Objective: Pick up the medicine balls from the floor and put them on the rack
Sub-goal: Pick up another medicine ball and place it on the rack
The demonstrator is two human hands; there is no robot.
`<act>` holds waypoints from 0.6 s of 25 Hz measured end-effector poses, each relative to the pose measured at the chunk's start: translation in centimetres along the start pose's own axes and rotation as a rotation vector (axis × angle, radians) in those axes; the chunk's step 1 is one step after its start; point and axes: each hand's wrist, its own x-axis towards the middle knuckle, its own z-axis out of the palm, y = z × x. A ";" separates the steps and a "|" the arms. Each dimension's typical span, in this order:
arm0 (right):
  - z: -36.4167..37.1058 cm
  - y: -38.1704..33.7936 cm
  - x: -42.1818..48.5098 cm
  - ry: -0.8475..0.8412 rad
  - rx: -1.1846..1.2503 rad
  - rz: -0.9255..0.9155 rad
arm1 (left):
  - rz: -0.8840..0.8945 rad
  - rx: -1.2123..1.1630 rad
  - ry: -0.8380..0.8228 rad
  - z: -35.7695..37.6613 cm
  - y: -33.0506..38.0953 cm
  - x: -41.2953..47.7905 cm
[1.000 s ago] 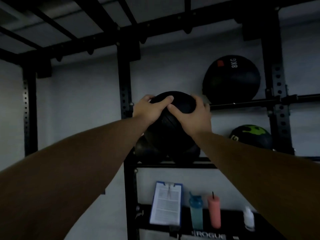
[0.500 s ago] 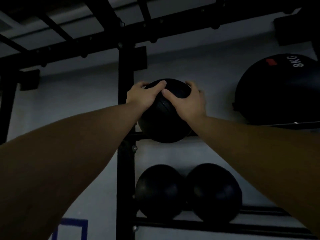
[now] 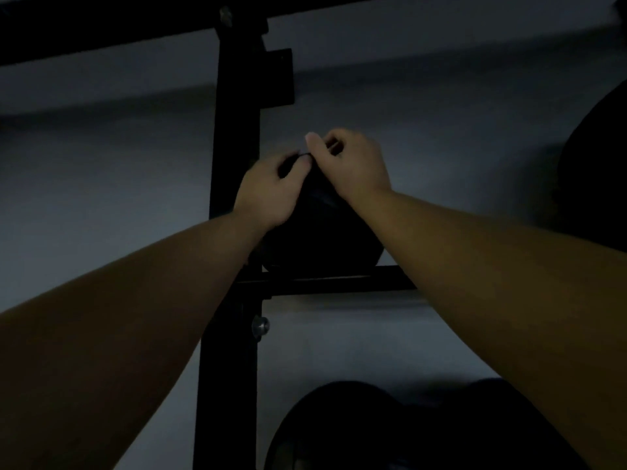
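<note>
At frame centre, the medicine ball (image 3: 322,232) rests on the rack (image 3: 336,283) crossbar. Left hand (image 3: 268,191) and right hand (image 3: 353,164) curl loosely over its top; release remains.

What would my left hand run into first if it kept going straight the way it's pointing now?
Probably the right hand: the left hand points up and rightward over the medicine ball, fingertips almost meeting the right thumb. Depth is unclear in this dim view.

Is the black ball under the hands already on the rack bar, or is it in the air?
On the rack, it seems: the medicine ball meets the horizontal bar at its underside. Both hands rest on top.
</note>
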 end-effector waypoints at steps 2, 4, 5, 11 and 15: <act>1.3 1.3 1.4 -0.018 -0.237 -0.065 | 0.047 0.027 -0.096 0.3 -1.8 0.1; 2.2 3.1 2.3 -0.055 -0.578 -0.101 | -0.025 -0.017 -0.143 1.2 -3.7 -0.4; 2.5 3.8 2.5 -0.085 -0.688 -0.074 | -0.070 -0.048 -0.155 1.8 -4.4 -0.5; 0.9 5.7 -1.8 -0.316 -0.342 0.047 | -0.161 -0.113 -0.179 2.7 -5.0 -0.4; -3.5 4.4 -8.1 -0.549 -0.257 0.032 | -0.214 0.076 -0.233 2.2 -1.9 -1.9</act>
